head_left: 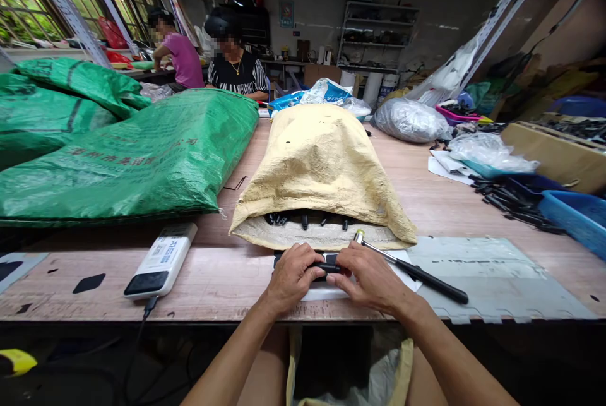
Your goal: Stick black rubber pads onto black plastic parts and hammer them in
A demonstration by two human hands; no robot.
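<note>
My left hand (294, 272) and my right hand (362, 273) come together near the table's front edge. Both are closed on one short black rod-like part (327, 267), my left on one end and my right on the other; its exact kind I cannot make out. Under them lies a white sheet with dark patches (318, 293). Just beyond, a cream woven sack (326, 166) lies with its mouth towards me, and small black parts (304, 221) show inside. A hammer (426, 278) with a black handle rests right beside my right hand.
Green woven sacks (142, 153) fill the left side. A white power bank (161, 261) with a cable lies at front left. On the right are a grey mat (502, 273), black parts (516, 204) and a blue basket (575, 216). An open sack (402, 371) sits below the edge. Two people work beyond.
</note>
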